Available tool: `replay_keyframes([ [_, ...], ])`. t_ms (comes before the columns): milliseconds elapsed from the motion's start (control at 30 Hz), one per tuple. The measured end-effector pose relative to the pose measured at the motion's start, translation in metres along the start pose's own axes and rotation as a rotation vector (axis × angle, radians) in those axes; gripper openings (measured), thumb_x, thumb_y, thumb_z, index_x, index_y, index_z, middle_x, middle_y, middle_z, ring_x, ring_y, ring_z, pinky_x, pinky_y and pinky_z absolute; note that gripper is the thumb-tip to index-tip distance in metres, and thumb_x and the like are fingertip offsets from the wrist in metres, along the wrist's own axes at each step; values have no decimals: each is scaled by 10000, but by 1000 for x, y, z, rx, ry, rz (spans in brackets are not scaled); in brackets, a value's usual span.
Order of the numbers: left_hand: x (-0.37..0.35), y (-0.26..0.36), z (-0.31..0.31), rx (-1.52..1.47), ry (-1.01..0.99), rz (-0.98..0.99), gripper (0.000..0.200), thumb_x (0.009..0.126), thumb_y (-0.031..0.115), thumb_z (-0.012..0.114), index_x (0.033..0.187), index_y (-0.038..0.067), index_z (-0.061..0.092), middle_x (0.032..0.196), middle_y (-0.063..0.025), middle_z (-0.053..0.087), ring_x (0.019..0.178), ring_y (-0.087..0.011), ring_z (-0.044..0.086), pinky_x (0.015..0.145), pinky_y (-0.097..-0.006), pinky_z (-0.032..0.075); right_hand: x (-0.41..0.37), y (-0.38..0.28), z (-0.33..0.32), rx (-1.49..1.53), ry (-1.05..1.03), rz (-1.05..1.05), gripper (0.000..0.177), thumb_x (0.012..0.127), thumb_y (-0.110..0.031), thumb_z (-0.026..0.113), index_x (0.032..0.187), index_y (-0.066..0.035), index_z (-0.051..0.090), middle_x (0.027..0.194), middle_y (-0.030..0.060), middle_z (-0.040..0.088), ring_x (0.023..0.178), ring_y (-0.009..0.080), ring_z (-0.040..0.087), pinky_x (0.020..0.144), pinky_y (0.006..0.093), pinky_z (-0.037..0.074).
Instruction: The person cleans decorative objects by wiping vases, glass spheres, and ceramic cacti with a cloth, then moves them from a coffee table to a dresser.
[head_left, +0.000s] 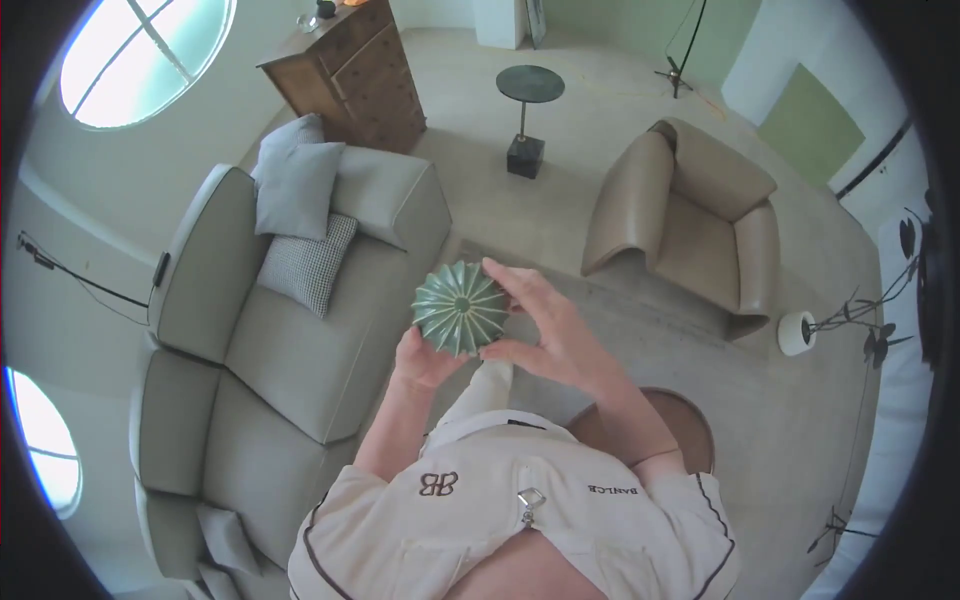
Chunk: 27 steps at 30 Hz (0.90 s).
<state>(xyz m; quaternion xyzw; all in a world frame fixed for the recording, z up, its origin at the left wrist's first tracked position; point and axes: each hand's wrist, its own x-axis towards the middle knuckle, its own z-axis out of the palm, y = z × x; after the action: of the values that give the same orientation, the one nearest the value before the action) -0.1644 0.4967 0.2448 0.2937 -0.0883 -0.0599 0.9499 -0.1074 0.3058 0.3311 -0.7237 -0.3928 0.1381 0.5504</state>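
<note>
A round green ribbed ornament [461, 309], shaped like a cactus, is held up in front of my body. Pale ridges run outward from its centre. My left hand [428, 358] supports it from the lower left, its fingers mostly hidden beneath. On the other side, my right hand [550, 328] grips the edge, with fingertips at the upper right and thumb at the lower right. The underside of the ornament cannot be seen.
A grey sofa [290, 345] with cushions [303, 190] runs along the left. Ahead stand a small round side table [530, 84] and a wooden chest of drawers [365, 80]. A tan armchair [700, 225] and potted plant [797, 334] are right; a brown round table [680, 415] is near my right arm.
</note>
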Motion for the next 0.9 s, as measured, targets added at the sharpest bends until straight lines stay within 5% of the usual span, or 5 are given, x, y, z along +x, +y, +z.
replay_keyframes([
  [100,45,21,-14,-49,-37,18,842,728,461,737,1377,88,353,1320,-143,467,1188,-319,470,846,-426,474,43,33,-9,-199,96,-211,749,845,-293,699,1451,-101,303,1296,149,462,1055,242,523,912,345,458],
  [200,101,46,-36,-70,36,75,787,708,447,742,1318,65,423,1214,-138,540,1060,-294,544,764,-420,490,93,67,-28,-200,123,-261,640,870,-225,676,1400,-55,361,1294,123,480,1097,243,527,911,348,487],
  [467,252,165,-95,-140,19,163,930,735,454,727,1419,43,248,1415,-224,327,1267,-395,382,862,-488,496,214,133,-104,-76,246,75,262,894,-122,609,1147,-54,596,1025,91,610,847,195,634,818,291,504],
  [700,358,205,-137,-186,90,245,940,719,448,749,1443,118,249,1432,-212,329,1266,-401,400,908,-438,466,287,188,-169,-15,333,311,225,902,-173,590,1097,-67,627,1021,104,656,955,189,617,843,290,496],
  [900,431,234,-167,-143,113,348,955,706,448,759,1449,122,255,1441,-195,335,1272,-401,397,921,-424,448,374,250,-228,-37,408,296,212,906,-180,592,1072,-54,630,990,87,657,851,172,656,784,268,519],
])
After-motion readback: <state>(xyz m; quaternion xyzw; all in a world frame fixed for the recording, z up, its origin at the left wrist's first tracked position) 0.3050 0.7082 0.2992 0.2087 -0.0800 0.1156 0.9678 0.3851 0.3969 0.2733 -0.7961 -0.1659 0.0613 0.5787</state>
